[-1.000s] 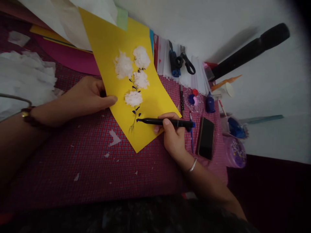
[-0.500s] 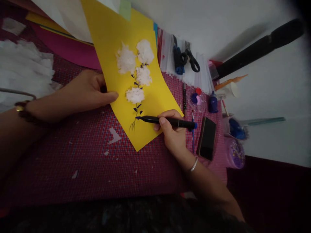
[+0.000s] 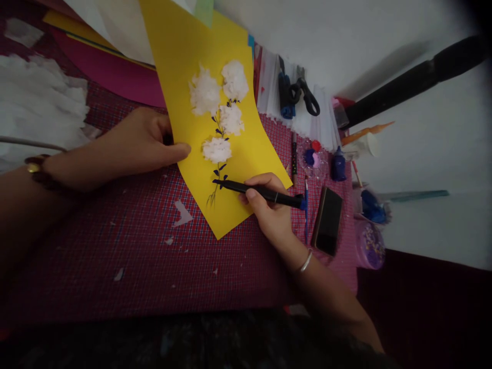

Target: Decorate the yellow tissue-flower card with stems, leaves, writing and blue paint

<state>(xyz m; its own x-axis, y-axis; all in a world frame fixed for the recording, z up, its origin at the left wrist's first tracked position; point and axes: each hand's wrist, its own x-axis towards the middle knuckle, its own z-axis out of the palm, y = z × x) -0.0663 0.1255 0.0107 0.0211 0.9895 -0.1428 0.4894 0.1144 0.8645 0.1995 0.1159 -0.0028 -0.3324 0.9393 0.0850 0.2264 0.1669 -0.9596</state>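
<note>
A sheet of yellow paper [image 3: 246, 154] lies tilted before me, bearing several fluffy white paper flowers [image 3: 217, 149] and a drawn stem with dark blue leaves [image 3: 220, 170]. My left hand [image 3: 142, 141] grips the sheet's left edge, thumb on top and the other fingers hidden beneath. In my right hand [image 3: 272, 212] is a black marker pen [image 3: 265, 192], pinched between thumb and fingers. Its tip touches or hovers just over the paper beside the lower stem, at a dark blue mark; which of the two I cannot tell.
Right of the sheet are a phone [image 3: 328, 220], a thin paintbrush [image 3: 306, 210], a paint palette [image 3: 313, 158], a blue bottle [image 3: 338, 164] and scissors [image 3: 303, 92]. White crumpled paper [image 3: 38, 102] is heaped at left. Paper scraps [image 3: 182, 213] dot the checked cloth [image 3: 146, 256].
The pen tip has shifted slightly up and to the left of the stem, and a dark blue leaf now shows right of the stem. The left hand still grips the sheet.
</note>
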